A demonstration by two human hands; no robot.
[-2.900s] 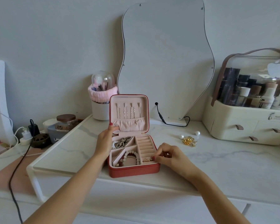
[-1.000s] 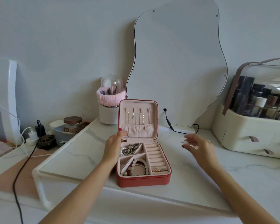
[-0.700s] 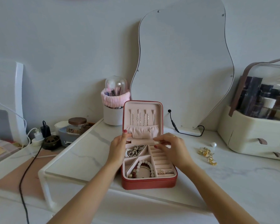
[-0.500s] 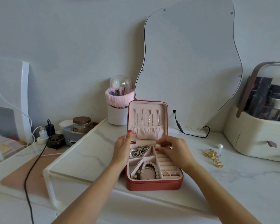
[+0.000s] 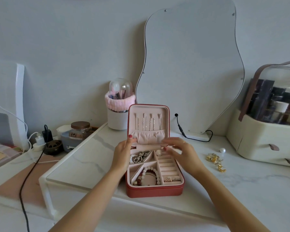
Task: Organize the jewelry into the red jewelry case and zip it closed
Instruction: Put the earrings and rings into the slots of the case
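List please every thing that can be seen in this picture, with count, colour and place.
jewelry case: 1, red, open, centre of the raised marble shelf
pearl: 1, white, at top of the case's ring rolls
beaded bracelets: several, white and red, front compartment
gold earrings: small heap, gold, right of case
loose pearl: 1, white, beside the earrings
mirror: 1, wavy, against wall
brush holder: 1, white with pink band, behind case
jar: 1, brown lid, left
cosmetics organizer: 1, cream, right
left hand: holds the lid's edge
right hand: open, over the case
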